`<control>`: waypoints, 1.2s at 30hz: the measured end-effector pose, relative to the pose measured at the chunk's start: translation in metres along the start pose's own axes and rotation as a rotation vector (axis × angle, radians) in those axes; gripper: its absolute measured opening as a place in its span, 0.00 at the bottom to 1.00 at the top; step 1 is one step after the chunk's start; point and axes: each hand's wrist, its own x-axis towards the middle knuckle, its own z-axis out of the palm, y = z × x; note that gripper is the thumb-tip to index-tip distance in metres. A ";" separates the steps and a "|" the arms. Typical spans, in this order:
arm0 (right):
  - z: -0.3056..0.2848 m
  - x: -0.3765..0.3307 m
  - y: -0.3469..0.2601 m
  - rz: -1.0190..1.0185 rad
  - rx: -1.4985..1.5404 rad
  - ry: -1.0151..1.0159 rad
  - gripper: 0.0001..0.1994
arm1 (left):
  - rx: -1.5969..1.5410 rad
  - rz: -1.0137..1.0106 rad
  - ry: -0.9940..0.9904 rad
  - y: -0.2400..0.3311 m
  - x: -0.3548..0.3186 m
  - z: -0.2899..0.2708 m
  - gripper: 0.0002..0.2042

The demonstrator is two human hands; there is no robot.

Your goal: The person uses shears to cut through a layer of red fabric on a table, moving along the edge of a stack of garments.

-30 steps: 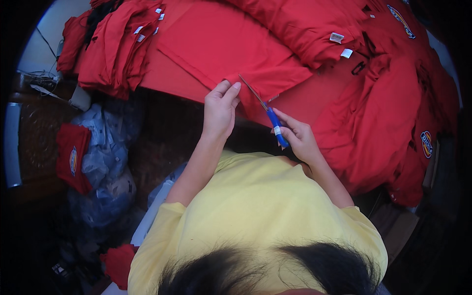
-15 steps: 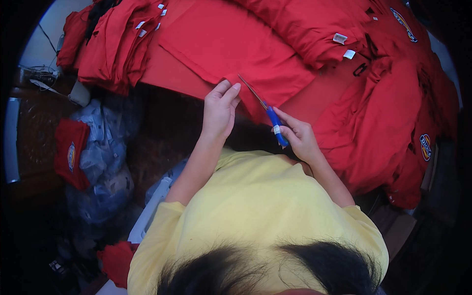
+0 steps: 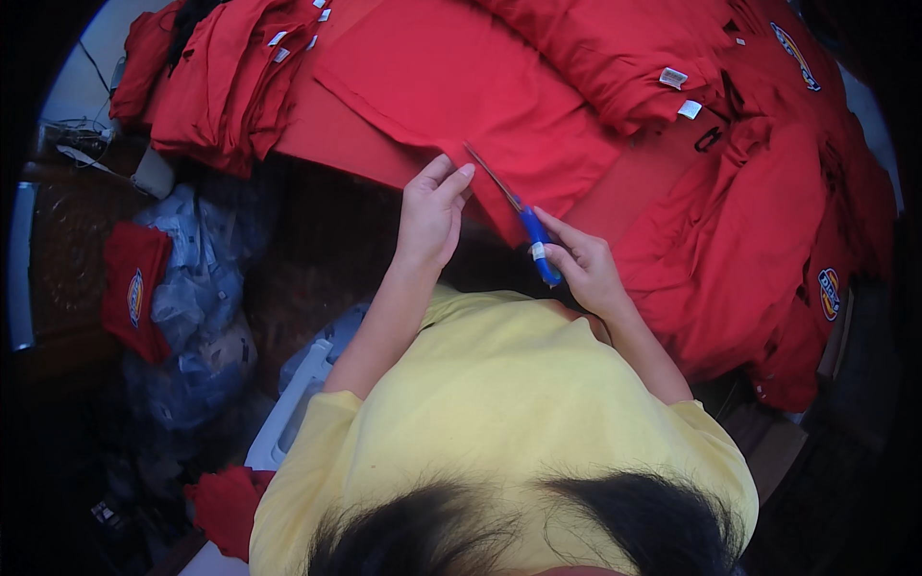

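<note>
My right hand (image 3: pixel 588 269) is wrapped round the blue handle of a pair of slim scissors (image 3: pixel 534 233). Their thin blades point up and left, with the tips over the near edge of a red garment (image 3: pixel 480 91) spread flat. Close to those tips, my left hand (image 3: pixel 434 213) pinches the garment's near edge between thumb and fingers. A corner of the red cloth hangs toward me between my two hands. Whether the blades touch the fabric I cannot tell.
Folded red garments with white tags (image 3: pixel 226 91) are stacked at the far left. More red clothing (image 3: pixel 730 250) is heaped on the right of the red-covered table (image 3: pixel 336 149). Clear plastic bags (image 3: pixel 197 288) and a folded red piece with a badge (image 3: pixel 134 293) lie lower left.
Both hands keep nearly the same pose, the left still pinching the cloth and the right still holding the scissors. The surroundings have shifted slightly in the picture.
</note>
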 end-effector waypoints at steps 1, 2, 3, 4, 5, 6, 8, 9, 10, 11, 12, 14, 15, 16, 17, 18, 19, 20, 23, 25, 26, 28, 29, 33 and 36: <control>0.002 0.003 0.004 -0.116 -0.062 0.032 0.23 | 0.030 -0.016 -0.010 0.001 -0.001 0.000 0.17; 0.004 0.007 0.010 -0.232 -0.125 0.063 0.23 | 0.060 -0.031 -0.020 0.003 -0.003 0.002 0.18; 0.005 0.010 0.012 -0.349 -0.187 0.095 0.23 | 0.091 -0.047 -0.032 0.005 -0.004 0.003 0.18; 0.006 0.012 0.011 -0.297 -0.154 0.085 0.23 | 0.091 -0.045 -0.033 0.004 -0.005 0.005 0.17; 0.006 0.012 0.007 -0.246 -0.121 0.076 0.23 | 0.091 -0.044 -0.035 0.003 -0.006 0.007 0.17; 0.005 0.014 0.003 -0.196 -0.085 0.061 0.24 | 0.093 -0.039 -0.032 0.002 -0.006 0.009 0.16; 0.002 0.015 -0.005 -0.057 -0.080 0.008 0.23 | 0.069 -0.038 -0.019 0.004 -0.005 0.010 0.16; 0.000 0.016 -0.008 0.011 -0.078 -0.020 0.23 | 0.057 -0.036 -0.012 0.005 -0.005 0.010 0.16; -0.002 0.016 -0.010 0.052 -0.073 -0.042 0.23 | 0.022 -0.023 0.000 0.004 -0.002 0.006 0.16; -0.003 0.015 -0.012 0.092 -0.068 -0.064 0.24 | -0.013 -0.008 0.011 0.002 0.004 0.001 0.17; -0.004 0.014 -0.013 0.134 -0.063 -0.082 0.24 | -0.047 0.003 0.020 0.002 0.008 -0.002 0.17; 0.000 0.016 -0.007 -0.033 -0.075 -0.047 0.24 | 0.031 -0.016 0.009 0.005 0.008 -0.005 0.17; 0.003 0.018 -0.002 -0.115 -0.083 -0.025 0.24 | 0.068 -0.027 0.000 0.006 0.009 -0.004 0.16; 0.005 0.025 0.002 -0.272 -0.162 0.016 0.24 | 0.088 -0.020 0.004 0.007 0.008 -0.001 0.16; 0.004 0.025 0.001 -0.196 -0.147 0.009 0.24 | 0.109 -0.013 0.009 0.008 0.007 0.003 0.15; 0.004 0.027 -0.010 -0.123 -0.129 -0.004 0.24 | 0.130 -0.002 0.018 0.011 0.006 0.005 0.14; 0.004 0.029 -0.016 -0.049 -0.112 -0.016 0.24 | 0.123 -0.012 0.010 0.011 0.006 0.004 0.15; 0.004 0.030 -0.015 0.002 -0.093 -0.025 0.24 | 0.115 -0.021 0.002 0.011 0.006 0.002 0.16; 0.002 0.033 -0.015 0.072 -0.073 -0.046 0.23 | 0.019 -0.024 0.027 0.010 0.015 -0.009 0.20; 0.004 0.033 -0.008 0.027 -0.101 -0.038 0.23 | -0.005 -0.021 0.024 0.012 0.020 -0.010 0.21; 0.006 0.035 -0.004 -0.105 -0.126 -0.004 0.23 | 0.016 -0.017 0.008 0.015 0.021 -0.010 0.21; 0.009 0.044 0.000 -0.254 -0.221 0.026 0.23 | 0.055 -0.013 -0.018 0.018 0.020 -0.008 0.21; 0.011 0.048 0.000 -0.328 -0.268 0.042 0.23 | 0.073 -0.010 -0.029 0.019 0.020 -0.007 0.20; 0.010 0.058 -0.007 -0.154 -0.126 -0.040 0.22 | 0.089 -0.022 -0.053 0.026 0.020 -0.006 0.19; 0.009 0.056 -0.014 0.042 -0.083 -0.064 0.22 | -0.028 -0.036 -0.012 0.023 0.031 -0.017 0.22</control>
